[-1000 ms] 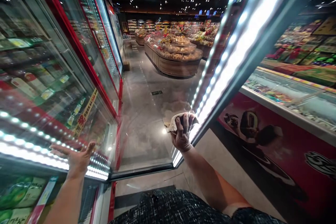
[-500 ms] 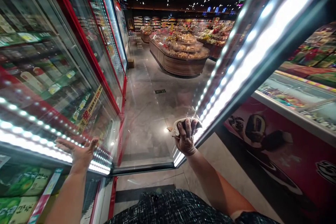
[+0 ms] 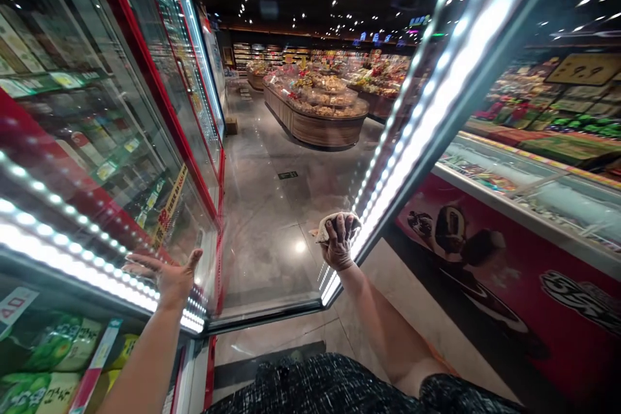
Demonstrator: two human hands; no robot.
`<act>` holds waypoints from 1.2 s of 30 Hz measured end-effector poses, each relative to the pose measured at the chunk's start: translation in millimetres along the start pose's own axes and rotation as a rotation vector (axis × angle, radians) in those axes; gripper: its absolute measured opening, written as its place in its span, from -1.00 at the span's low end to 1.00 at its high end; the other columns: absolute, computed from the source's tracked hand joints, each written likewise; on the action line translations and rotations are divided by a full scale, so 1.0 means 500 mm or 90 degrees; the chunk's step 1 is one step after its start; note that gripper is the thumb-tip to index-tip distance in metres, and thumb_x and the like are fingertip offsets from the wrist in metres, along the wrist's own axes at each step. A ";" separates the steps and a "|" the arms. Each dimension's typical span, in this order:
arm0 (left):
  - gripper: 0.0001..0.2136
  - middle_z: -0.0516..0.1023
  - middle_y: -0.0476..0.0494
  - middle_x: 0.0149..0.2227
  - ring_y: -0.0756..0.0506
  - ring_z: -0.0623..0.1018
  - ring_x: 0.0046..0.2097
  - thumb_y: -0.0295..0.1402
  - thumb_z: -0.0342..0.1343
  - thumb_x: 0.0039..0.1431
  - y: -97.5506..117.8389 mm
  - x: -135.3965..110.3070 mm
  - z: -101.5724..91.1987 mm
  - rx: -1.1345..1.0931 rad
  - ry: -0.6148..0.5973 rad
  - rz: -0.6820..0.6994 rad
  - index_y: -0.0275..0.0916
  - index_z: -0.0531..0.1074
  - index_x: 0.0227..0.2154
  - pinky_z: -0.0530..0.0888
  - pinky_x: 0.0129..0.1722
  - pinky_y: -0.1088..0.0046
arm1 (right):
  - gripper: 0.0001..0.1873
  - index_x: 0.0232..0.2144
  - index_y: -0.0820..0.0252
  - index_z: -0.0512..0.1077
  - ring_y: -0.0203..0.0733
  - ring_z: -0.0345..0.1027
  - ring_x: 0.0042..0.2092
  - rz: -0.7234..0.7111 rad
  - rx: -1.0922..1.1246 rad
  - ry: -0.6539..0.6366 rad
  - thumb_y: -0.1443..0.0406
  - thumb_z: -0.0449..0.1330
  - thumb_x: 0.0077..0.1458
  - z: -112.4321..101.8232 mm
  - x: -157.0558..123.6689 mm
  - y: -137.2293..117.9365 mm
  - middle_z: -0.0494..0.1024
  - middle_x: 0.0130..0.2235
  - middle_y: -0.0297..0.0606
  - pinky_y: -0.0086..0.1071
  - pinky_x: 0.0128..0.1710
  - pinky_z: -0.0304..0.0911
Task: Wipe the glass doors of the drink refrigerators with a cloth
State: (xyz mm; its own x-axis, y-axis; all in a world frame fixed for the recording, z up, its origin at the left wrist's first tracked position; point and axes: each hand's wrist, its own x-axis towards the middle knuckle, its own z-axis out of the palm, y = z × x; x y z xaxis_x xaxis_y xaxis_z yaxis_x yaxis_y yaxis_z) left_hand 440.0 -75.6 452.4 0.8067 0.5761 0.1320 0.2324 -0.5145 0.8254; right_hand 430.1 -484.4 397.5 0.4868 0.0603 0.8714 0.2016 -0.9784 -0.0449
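My right hand (image 3: 337, 246) is closed on a crumpled pale cloth (image 3: 339, 220) and presses it against the lit edge of an open glass cooler door (image 3: 417, 136). My left hand (image 3: 165, 275) is open with fingers stretched flat against the lit frame of the cooler (image 3: 87, 272) on the left. Green packages (image 3: 43, 362) lie on the shelf below that hand.
A row of red-framed glass cooler doors (image 3: 165, 97) runs along the left. A shiny tiled aisle (image 3: 276, 207) leads to a wooden island display of food (image 3: 315, 110). A chest freezer with a red printed front (image 3: 509, 252) stands on the right.
My left hand has shifted right along the lit frame. My right hand holds the cloth at about the same spot on the door edge. The view has swung slightly.
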 end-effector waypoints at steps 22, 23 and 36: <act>0.42 -0.57 -0.69 0.44 -0.52 -0.49 0.46 0.20 0.35 -0.18 -0.011 0.009 0.007 -0.060 0.007 0.049 -0.45 -0.51 0.43 -0.32 0.37 -0.28 | -0.26 0.42 0.14 0.05 0.19 -0.36 0.51 0.093 -0.009 -0.025 0.29 0.06 0.22 0.057 0.021 -0.087 -0.07 0.49 0.07 0.37 0.35 -0.14; 0.41 -0.55 -0.69 0.45 -0.52 -0.46 0.47 0.20 0.34 -0.17 -0.010 0.010 0.007 -0.059 0.011 0.058 -0.45 -0.50 0.43 -0.30 0.38 -0.28 | -0.27 0.41 0.13 0.08 0.20 -0.37 0.51 0.069 -0.007 -0.033 0.29 0.08 0.22 0.062 0.016 -0.096 -0.05 0.49 0.06 0.37 0.35 -0.14; 0.20 -0.37 -0.59 0.49 -0.59 -0.29 0.48 0.29 0.19 -0.04 -0.016 0.014 0.016 -0.013 -0.050 0.187 -0.34 -0.18 0.47 -0.04 0.30 -0.42 | -0.29 0.37 0.04 0.21 0.28 -0.38 0.51 -0.028 0.028 -0.037 0.27 0.17 0.18 0.079 0.033 -0.105 0.03 0.48 -0.01 0.36 0.36 -0.19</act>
State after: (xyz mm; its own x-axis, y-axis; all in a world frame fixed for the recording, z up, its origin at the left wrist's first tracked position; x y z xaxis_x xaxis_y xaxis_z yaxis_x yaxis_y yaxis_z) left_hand 448.3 -72.4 442.5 0.8778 0.3528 0.3241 -0.0277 -0.6380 0.7696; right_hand 461.2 -424.2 394.7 0.5255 0.1154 0.8429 0.2606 -0.9650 -0.0303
